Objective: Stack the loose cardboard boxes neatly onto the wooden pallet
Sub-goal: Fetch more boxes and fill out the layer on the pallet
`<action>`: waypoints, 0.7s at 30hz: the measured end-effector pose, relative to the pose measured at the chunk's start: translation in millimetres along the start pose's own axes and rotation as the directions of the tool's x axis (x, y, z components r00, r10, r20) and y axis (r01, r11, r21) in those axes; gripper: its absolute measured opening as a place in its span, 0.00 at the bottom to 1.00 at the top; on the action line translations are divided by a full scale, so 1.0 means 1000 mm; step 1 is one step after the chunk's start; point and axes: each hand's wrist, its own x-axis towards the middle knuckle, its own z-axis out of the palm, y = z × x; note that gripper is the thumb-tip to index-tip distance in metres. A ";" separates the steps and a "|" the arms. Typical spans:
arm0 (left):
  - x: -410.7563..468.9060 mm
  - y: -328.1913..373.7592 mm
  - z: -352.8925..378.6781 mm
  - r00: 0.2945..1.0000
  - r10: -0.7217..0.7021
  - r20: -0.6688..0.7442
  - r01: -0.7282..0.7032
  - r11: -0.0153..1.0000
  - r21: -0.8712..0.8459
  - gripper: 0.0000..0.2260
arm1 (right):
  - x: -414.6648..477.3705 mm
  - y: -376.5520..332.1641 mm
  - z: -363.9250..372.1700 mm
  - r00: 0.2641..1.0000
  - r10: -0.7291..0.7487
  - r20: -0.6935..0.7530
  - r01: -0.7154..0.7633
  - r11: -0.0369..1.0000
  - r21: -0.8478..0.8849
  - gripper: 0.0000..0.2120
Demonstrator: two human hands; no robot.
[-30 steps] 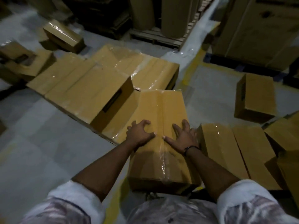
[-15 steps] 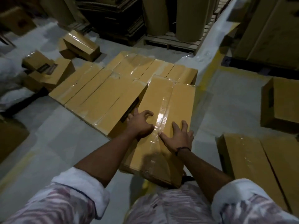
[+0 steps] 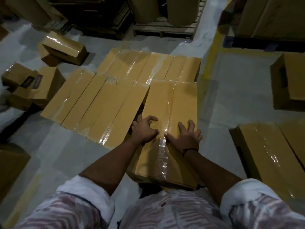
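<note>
Head view: a loose box [image 3: 171, 103] is pressed under both hands. Its long axis runs straight away from the body, so most of it lies ahead of the fingertips and its near end lies behind the wrists, close to the torso. The left hand [image 3: 145, 129] is set at the box's left edge with fingers bent like a claw, and the outer fingers appear to be hooked over that edge. The right hand [image 3: 185, 138] is laid on the top with fingers spread, just right of the tape seam [image 3: 162, 142].

A dark, wedge-shaped gap [image 3: 140, 108] is seen just ahead of the left hand, between the loose box and the row of boxes [image 3: 99, 103] to its left. Beyond the fingertips, the far end lies just beside a back row [image 3: 148, 66]. The pallet is hidden beneath these boxes. Closing the gap is judged to call for a leftward shove, and the left hand is the nearer one.
</note>
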 end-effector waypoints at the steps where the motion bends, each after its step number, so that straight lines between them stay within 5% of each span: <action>1: 0.010 -0.008 -0.004 1.000 0.012 0.015 -0.012 1.000 -0.011 0.26 | 0.004 -0.009 0.007 1.000 0.020 -0.010 -0.020 1.000 0.000 0.46; 15: 0.124 -0.128 -0.037 0.964 0.222 0.147 -0.209 0.973 -0.095 0.36 | 0.035 -0.117 0.099 0.968 0.236 -0.085 -0.218 0.959 0.181 0.35; 21: 0.147 -0.182 -0.043 0.934 0.075 0.348 -0.111 0.990 0.084 0.44 | 0.068 -0.123 0.130 0.942 0.279 0.187 -0.325 0.895 0.306 0.45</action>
